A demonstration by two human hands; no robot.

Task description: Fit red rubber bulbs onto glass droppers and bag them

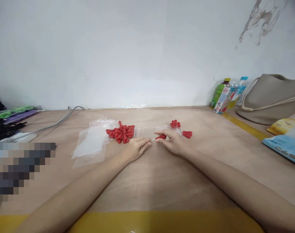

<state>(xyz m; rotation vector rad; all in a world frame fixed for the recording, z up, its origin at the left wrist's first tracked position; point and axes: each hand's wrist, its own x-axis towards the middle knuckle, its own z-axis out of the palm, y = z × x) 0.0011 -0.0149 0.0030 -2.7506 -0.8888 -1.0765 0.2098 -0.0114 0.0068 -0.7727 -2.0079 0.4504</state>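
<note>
So you've got 1 big pale wall (137,51) in front of you and 1 brown table (147,181) under your arms. Over on the right sits 1 grey-beige bag (270,100), with some blue-and-yellow packaging (286,147) nearer you; can't tell if that's 1 pack or 2. Behind it, 3 drink bottles (221,98) are bunched up near the wall. Clear plastic sleeves (90,142) overlap on the left, too see-through to count.

Your 2 hands are both busy in the middle. Your right hand (175,142) is gripping 1 red bulb (161,137), and your left hand (135,149) looks to be pinching 1 thin tube (153,139) that lines up with the bulb, right between your fingertips.

Just beyond your left hand there's 1 pile of red bulbs (121,133), too jumbled to count. Next to it lies 1 row of clear tubes (144,131), packed too tight for a number. Past your right hand are 2 little clusters of red-topped droppers (175,124), just a few in each.
</note>
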